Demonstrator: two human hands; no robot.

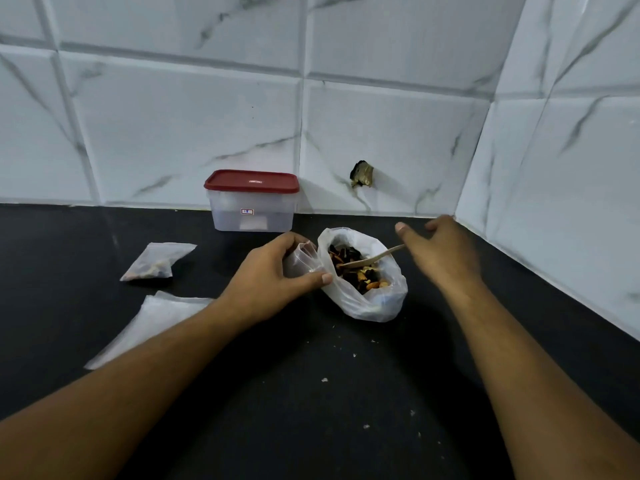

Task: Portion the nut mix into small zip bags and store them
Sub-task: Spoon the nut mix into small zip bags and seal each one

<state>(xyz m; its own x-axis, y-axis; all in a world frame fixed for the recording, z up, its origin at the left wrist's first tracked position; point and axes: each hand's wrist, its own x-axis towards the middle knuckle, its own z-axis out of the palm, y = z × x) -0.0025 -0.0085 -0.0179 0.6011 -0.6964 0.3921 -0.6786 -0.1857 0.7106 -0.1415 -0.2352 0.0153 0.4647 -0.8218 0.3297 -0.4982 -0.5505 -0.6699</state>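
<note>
A white plastic bag (pixel 367 303) of nut mix (pixel 360 271) stands open on the black counter. A wooden spoon (pixel 375 257) lies in it, handle pointing right. My left hand (pixel 273 278) grips a small clear zip bag (pixel 302 258) right beside the big bag's left rim, its mouth held open. My right hand (pixel 440 251) hovers just right of the spoon handle, fingers spread and holding nothing. A filled zip bag (pixel 156 263) lies to the left.
A clear storage box with a red lid (pixel 251 200) stands against the tiled back wall. Flat empty zip bags (pixel 149 323) lie at the left, partly under my left forearm. Crumbs are scattered on the counter (pixel 329 379). A tiled side wall closes off the right.
</note>
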